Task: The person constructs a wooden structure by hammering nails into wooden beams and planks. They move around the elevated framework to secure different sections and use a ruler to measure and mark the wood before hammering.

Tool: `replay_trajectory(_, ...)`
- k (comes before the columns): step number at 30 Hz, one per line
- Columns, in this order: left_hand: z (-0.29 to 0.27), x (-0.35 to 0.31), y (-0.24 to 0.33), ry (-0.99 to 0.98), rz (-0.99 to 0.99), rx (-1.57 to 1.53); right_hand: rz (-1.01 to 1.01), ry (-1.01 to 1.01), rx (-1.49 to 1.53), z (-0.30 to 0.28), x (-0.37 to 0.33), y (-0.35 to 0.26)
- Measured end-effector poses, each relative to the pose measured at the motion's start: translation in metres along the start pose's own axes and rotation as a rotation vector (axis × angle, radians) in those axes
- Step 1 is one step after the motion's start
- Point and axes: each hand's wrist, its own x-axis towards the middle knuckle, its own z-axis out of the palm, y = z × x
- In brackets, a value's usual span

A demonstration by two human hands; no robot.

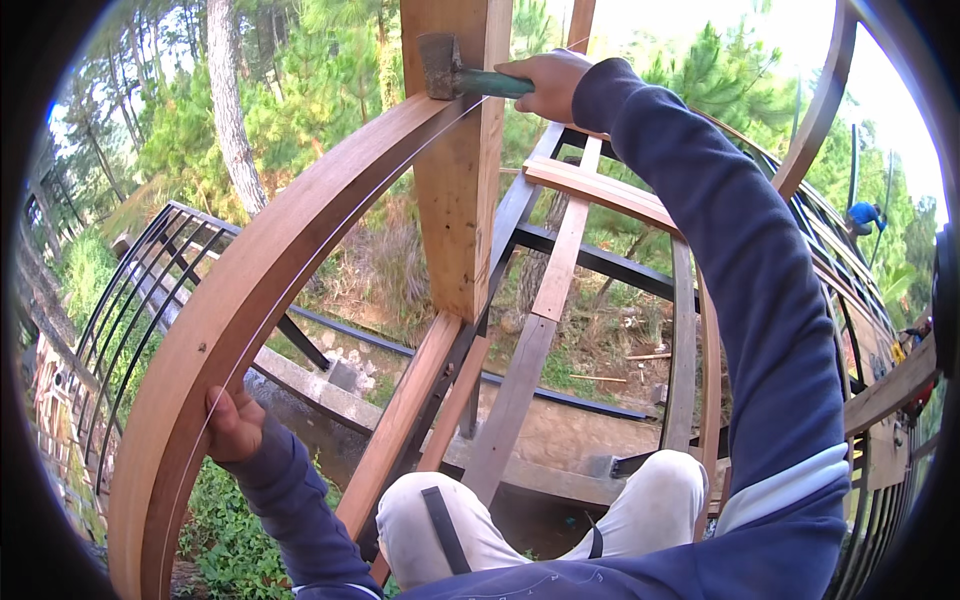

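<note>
In my right hand (548,85) is the green handle of a hammer (440,65), my fingers closed around it. Its worn, rusty metal head rests at or just over the top end of a curved wooden beam (250,270), beside an upright wooden post (450,180). The beam arcs down to the lower left, and a thin white string (330,240) runs along its side. Lower down, my left hand (235,425) closes on the beam's inner edge, thumb near the string. Some of its fingers are hidden.
Under my knees are wooden planks (510,410) and dark metal framing (600,265), with open gaps down to the ground. A second curved timber (820,100) rises at the right. A person in blue (863,215) is far right. Metal bars (150,270) stand at left.
</note>
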Motion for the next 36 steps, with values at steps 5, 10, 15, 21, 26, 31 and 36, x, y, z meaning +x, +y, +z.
replay_trajectory(5, 0.001, 0.001, 0.0, 0.0, 0.012, -0.033, 0.03, 0.022, 0.0, 0.009, -0.005, 0.0)
replay_trajectory(10, 0.003, 0.004, 0.0, 0.0, 0.005, -0.026, 0.034, 0.043, 0.055, 0.001, -0.001, -0.002)
replay_trajectory(15, 0.0, 0.003, -0.003, -0.022, 0.029, -0.038, 0.02, -0.013, 0.006, 0.004, -0.001, -0.001)
replay_trajectory(21, 0.005, 0.002, 0.0, -0.01, 0.057, -0.037, 0.07, 0.088, 0.124, 0.005, -0.004, 0.003)
replay_trajectory(26, 0.0, 0.003, 0.003, -0.024, 0.009, -0.046, 0.029, 0.002, 0.051, -0.001, -0.003, -0.002)
replay_trajectory(31, 0.003, 0.003, -0.001, -0.028, 0.058, -0.039, 0.041, 0.053, 0.085, 0.007, -0.011, 0.001)
replay_trajectory(36, 0.009, 0.002, 0.002, -0.034, 0.038, -0.061, 0.074, 0.04, 0.157, 0.005, -0.017, -0.003)
